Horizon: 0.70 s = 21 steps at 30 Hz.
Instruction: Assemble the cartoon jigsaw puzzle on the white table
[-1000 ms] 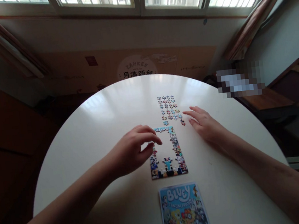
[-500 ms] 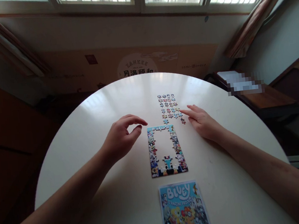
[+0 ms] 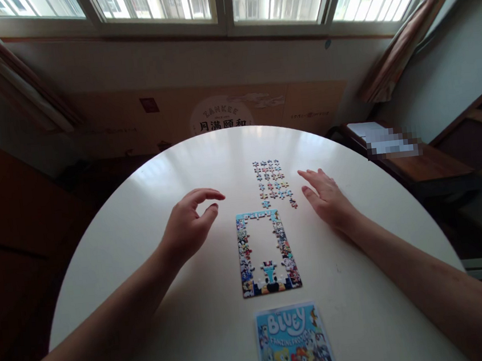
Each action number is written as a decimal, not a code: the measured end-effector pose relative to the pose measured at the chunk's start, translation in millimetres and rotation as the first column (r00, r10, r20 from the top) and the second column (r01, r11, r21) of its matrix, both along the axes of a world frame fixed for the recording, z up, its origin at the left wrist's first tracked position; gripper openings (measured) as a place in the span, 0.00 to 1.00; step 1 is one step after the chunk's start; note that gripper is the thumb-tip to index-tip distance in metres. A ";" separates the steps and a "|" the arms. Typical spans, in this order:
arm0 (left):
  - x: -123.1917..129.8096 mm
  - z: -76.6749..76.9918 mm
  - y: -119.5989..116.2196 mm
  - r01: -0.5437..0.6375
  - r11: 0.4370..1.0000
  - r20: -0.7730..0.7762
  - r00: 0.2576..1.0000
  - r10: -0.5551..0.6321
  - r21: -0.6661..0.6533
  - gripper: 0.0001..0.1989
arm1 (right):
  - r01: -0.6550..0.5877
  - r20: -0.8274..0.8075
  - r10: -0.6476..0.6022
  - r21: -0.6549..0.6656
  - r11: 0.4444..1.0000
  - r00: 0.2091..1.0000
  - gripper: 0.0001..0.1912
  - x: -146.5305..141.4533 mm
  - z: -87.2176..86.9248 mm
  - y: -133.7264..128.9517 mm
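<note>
A jigsaw puzzle (image 3: 292, 264) lies mid-table, its border joined, with some pieces at the bottom inside and a bare white middle. Beyond it, loose puzzle pieces (image 3: 271, 186) sit in rows. My left hand (image 3: 191, 220) hovers left of the puzzle's top corner, thumb and index finger apart, holding nothing. To the right of the loose pieces, my right hand (image 3: 326, 197) is spread and empty, its fingertips clear of them. Nearest me lies a picture sheet (image 3: 295, 344) with blue lettering and cartoon dogs.
The round white table (image 3: 114, 245) fills the centre. Beyond its right edge stands a wooden bench or chair (image 3: 411, 162) with a pale blurred item on it. A printed cardboard panel (image 3: 271, 100) leans below the window.
My right hand has drawn back from the loose pieces, and its fingers have spread. My left hand has shifted slightly left. The view has tilted up a little.
</note>
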State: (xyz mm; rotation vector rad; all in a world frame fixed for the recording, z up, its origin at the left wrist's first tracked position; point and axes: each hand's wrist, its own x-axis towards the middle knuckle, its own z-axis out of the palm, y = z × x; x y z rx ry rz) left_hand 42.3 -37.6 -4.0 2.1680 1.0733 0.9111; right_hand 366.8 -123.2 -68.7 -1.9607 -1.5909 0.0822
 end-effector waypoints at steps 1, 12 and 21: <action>-0.4 -1.3 1.5 -0.012 1.000 -0.007 1.000 0.012 0.002 0.11 | 0.027 0.018 -0.027 -0.015 1.000 0.999 0.27 -1.0 0.0 0.6; 3.8 -1.0 -6.9 0.003 0.989 0.205 0.978 0.028 -0.151 0.11 | 0.044 0.078 -0.043 -0.010 0.999 0.996 0.27 -10.1 -5.5 1.8; 3.0 -1.0 -19.1 0.039 0.997 0.247 0.969 -0.021 -0.066 0.08 | 0.007 0.082 -0.005 -0.021 1.000 0.997 0.26 -0.5 -10.8 14.2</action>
